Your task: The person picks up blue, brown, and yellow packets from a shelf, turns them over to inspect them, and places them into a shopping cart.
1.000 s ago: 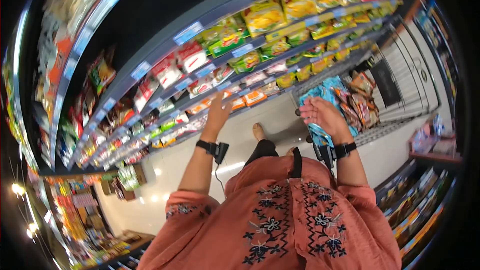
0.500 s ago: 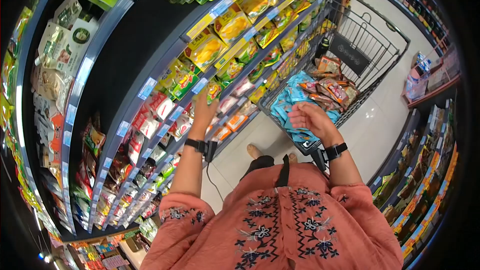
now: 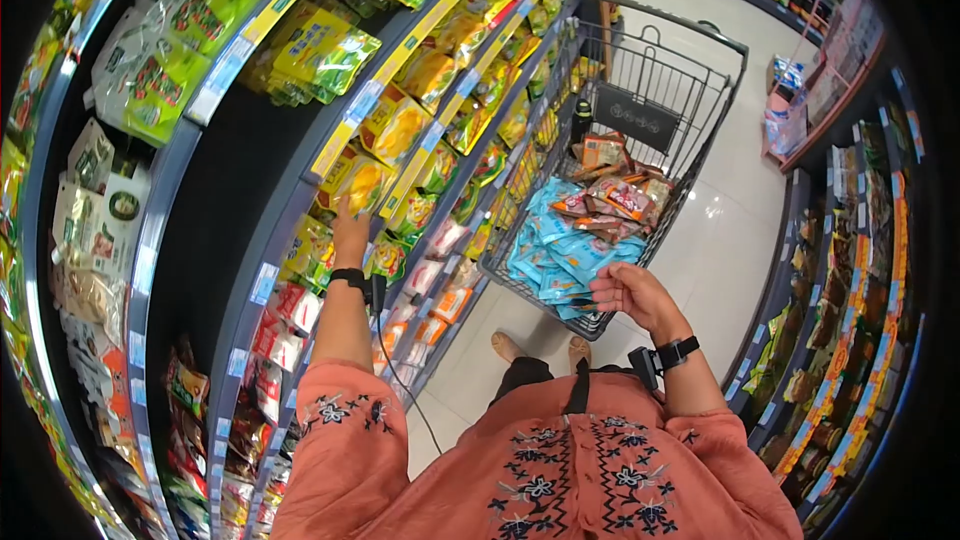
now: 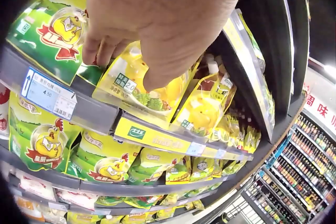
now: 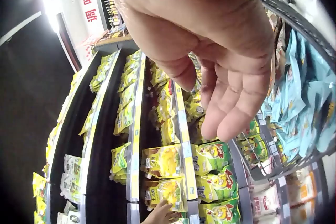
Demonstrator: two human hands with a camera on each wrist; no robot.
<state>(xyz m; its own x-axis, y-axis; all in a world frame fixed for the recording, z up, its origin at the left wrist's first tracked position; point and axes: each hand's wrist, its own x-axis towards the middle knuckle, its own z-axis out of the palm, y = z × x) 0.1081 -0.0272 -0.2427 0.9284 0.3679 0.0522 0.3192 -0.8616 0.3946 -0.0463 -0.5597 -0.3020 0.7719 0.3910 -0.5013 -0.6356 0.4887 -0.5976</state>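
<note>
At the shelf on the left, my left hand (image 3: 352,235) reaches to a yellow pouch (image 3: 366,180) with a golden picture on its front. Seen from the left wrist, the thumb lies over the front of that pouch (image 4: 152,98), while the fingers are at its left edge, beside a green-and-yellow chicken-picture pouch (image 4: 50,37). My right hand (image 3: 640,295) hangs loosely curled, palm up and holding nothing, near the close end of a shopping cart (image 3: 637,118). In the cart lie light-blue packets (image 3: 560,250) and brown-orange packets (image 3: 625,202).
Shelves with price labels (image 3: 265,283) curve along the left, stocked with red-white packs (image 3: 297,308) and several yellow pouches. Another low shelf row (image 3: 850,310) runs along the right. Tiled floor (image 3: 715,190) lies between the cart and that row. A pink stand (image 3: 825,90) is farther back.
My left hand has moved left and reached a yellow pouch on the shelf. The view has swung, bringing the cart closer to the middle. My right hand stays loosely curled by the cart.
</note>
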